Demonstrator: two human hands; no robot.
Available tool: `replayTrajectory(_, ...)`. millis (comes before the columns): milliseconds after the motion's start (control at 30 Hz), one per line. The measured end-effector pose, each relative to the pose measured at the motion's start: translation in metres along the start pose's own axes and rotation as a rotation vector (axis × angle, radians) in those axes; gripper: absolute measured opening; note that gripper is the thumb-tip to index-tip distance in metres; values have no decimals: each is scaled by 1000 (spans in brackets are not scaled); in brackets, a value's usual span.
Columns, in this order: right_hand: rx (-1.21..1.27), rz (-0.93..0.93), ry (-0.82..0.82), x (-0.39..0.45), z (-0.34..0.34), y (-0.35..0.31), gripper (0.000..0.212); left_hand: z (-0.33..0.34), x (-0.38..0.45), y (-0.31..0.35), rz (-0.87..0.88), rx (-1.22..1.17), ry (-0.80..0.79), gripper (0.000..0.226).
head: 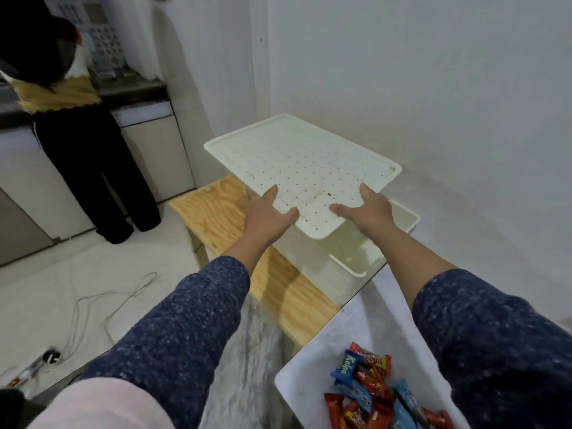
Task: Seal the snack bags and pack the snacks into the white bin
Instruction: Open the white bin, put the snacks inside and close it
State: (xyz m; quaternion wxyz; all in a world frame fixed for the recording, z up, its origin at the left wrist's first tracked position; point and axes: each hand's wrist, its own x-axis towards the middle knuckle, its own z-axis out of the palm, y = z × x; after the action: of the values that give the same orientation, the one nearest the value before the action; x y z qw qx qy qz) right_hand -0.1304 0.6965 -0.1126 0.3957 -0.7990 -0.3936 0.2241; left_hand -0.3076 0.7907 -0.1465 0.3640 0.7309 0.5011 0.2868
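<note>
A cream-white perforated lid point(305, 162) is lifted and tilted above the white bin point(356, 261), which stands on a wooden table against the wall. My left hand point(267, 213) grips the lid's near left edge, thumb on top. My right hand point(366, 207) grips its near right edge the same way. The bin's near part is uncovered and looks empty there. A pile of red and blue snack bags point(376, 394) lies on a white tray point(349, 329) at the bottom right, under my right forearm.
The wooden table point(278, 283) has a bare strip left of the bin. A white wall runs close behind and right of the bin. Another person point(77, 144) stands at a kitchen counter at the far left. Cables point(102, 311) trail on the floor.
</note>
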Motion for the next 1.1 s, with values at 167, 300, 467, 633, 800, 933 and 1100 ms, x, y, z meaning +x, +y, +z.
replayTrajectory(167,-44,-48,-15,4,66,-53,98,-68,21,-47,4,14,21,83)
replayTrajectory(300,-64,-47,-33,12,133,-96,100,-129,50,-97,-11,-5,-12,93)
replayTrajectory(467,-68,-30,-53,26,214,-141,102,-197,91,-150,-24,49,-22,90)
replayTrajectory(633,-126,-9,-76,49,270,-163,104,-226,124,-197,-63,34,-36,94)
replayTrajectory(800,-193,3,-131,91,315,-163,102,-223,163,-240,-158,20,-48,94)
replayTrajectory(933,-193,62,-174,134,346,-136,98,-200,198,-267,-218,42,-83,92)
replayTrajectory(1100,-264,217,-199,182,369,-91,88,-150,241,-287,-316,60,-163,87)
